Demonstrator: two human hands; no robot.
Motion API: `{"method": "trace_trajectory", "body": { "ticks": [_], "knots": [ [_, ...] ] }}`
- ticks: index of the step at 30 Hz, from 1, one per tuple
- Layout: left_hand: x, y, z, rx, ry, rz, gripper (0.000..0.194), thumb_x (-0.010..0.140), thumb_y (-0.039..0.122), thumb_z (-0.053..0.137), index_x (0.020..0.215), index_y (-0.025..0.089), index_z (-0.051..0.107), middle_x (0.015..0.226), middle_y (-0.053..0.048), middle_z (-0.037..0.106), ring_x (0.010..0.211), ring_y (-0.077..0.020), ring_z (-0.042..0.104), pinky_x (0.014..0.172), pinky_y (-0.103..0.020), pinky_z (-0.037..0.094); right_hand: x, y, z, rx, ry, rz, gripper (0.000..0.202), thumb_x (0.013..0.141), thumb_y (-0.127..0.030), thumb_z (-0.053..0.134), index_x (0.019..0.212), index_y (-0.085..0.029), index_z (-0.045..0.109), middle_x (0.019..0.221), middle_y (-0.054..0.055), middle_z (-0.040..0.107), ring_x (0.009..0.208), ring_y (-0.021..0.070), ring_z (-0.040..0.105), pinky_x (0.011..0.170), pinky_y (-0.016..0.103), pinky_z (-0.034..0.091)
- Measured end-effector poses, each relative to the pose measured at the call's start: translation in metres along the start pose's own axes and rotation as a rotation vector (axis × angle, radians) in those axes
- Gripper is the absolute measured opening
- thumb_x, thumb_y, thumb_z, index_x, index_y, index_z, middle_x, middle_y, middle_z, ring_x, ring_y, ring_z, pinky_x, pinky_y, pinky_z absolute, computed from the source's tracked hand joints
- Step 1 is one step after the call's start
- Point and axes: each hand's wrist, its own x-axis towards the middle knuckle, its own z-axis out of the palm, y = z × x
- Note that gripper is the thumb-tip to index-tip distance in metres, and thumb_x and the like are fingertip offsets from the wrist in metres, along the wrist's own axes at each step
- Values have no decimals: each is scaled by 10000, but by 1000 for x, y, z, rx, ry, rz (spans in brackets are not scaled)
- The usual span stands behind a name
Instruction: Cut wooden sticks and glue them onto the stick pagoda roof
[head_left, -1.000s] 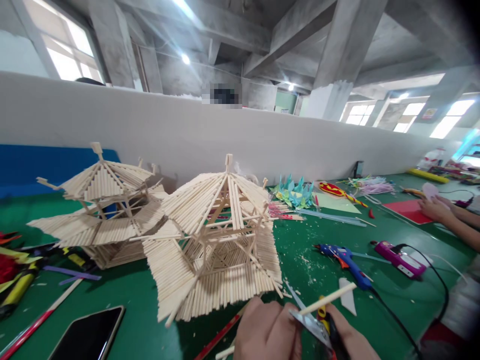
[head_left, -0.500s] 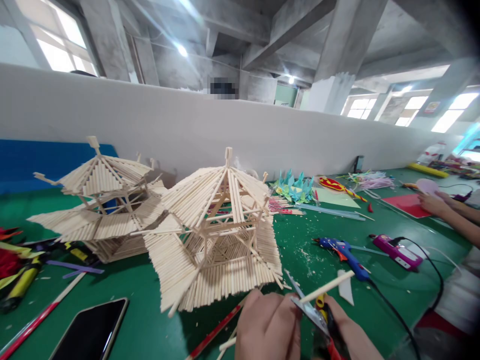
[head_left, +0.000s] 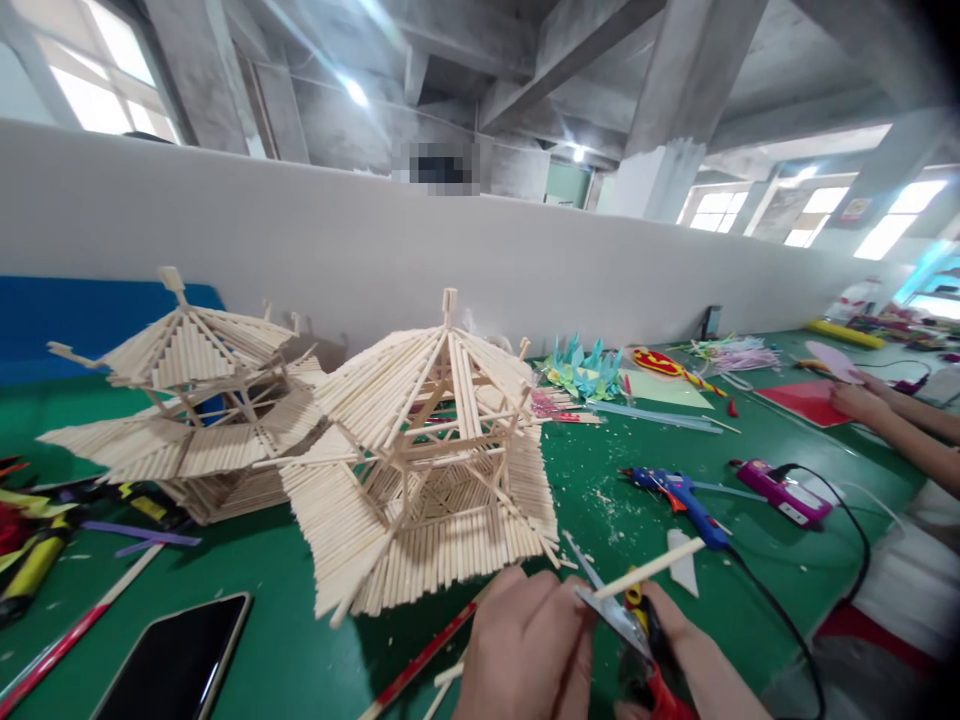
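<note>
Pale stick (head_left: 656,567), lower right of frame, slanting from left hand (head_left: 525,645), closed round its lower end. Cutting tool (head_left: 619,620) in closed right hand (head_left: 697,650), metal blades against stick. Blue glue gun (head_left: 686,500) beyond; stick-built pavilion (head_left: 427,480) at center.

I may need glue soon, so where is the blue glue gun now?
The blue glue gun lies on the green table, right of the hands, left of the purple power strip.

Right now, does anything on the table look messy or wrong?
The nearer stick house has gaps in its roof, so it looks unfinished, and one thin stick pokes out on its left. Pale crumbs lie scattered beside the blue glue gun.
</note>
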Motion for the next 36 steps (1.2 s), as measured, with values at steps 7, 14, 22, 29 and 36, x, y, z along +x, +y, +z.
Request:
{"method": "trace_trajectory", "body": {
  "ticks": [7,14,22,29,36],
  "knots": [
    [10,0,-11,-754,-193,-393,228,798,270,479,709,171,663,527,8,545,470,-82,425,424,-184,318,-7,-15,-11,-37,-18,-91,657,581,-191,606,1208,-162,411,999,89,632,901,233,591,809,301,451],
    [0,3,0,-290,34,-187,210,803,146,412,823,158,621,671,-47,586,611,-140,526,550,-247,409,-4,-20,-18,-80,-32,-136,716,573,-204,587,1227,-55,338,1114,194,564,999,281,542,930,392,363],
    [8,-4,-8,-790,-200,-486,252,778,346,524,683,166,672,493,25,507,456,-70,391,424,-182,306,1,-6,-2,-59,7,-66,691,551,-203,631,1207,-177,417,876,56,651,781,219,610,757,293,456],
    [6,-3,-1,-464,-35,-243,264,818,268,431,760,152,661,611,-52,593,561,-127,504,519,-232,394,4,0,2,-32,36,-80,687,548,-234,653,1198,-189,436,890,59,653,791,221,614,720,266,467],
    [11,-3,-12,-927,-349,-529,344,775,412,520,598,139,634,493,42,381,463,-67,279,426,-222,184,20,17,4,79,-76,57,530,591,-316,655,1086,-168,540,752,33,673,744,222,636,696,285,479]
  ]
}}
